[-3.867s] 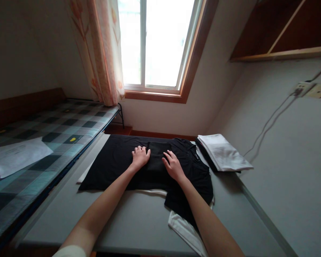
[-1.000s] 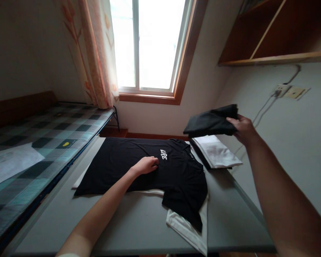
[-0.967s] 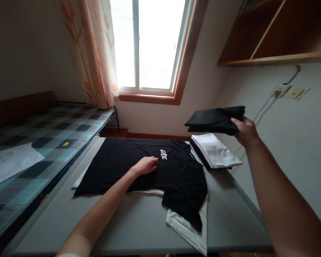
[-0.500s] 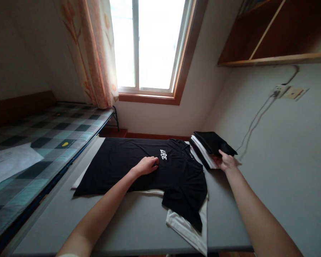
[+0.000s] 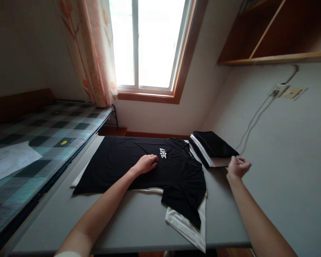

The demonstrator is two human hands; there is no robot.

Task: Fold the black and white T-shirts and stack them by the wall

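Note:
A black T-shirt (image 5: 117, 157) with white "LIFE" lettering lies spread on the grey table, over a white garment (image 5: 186, 226) whose sleeve and edges show beneath. My left hand (image 5: 146, 164) rests on the shirt's middle beside the lettering, fingers loosely bent, with the cloth flat under it. At the right, a stack of folded clothes has a black folded garment (image 5: 214, 142) on top and white and dark layers below. My right hand (image 5: 237, 167) is at the near right corner of this stack, thumb and fingers apart; whether it touches the cloth is unclear.
A bed with a checked mattress (image 5: 42, 132) runs along the left, with a sheet of paper (image 5: 13, 159) on it. The wall with a socket (image 5: 279, 91) and cables stands close on the right, below a wooden shelf (image 5: 273, 59). The window and curtain are behind the table (image 5: 133, 225).
My right hand has moved right, from the stack's near edge to its corner. The top black garment now lies flatter, its near edge straighter. My left hand has stayed on the shirt.

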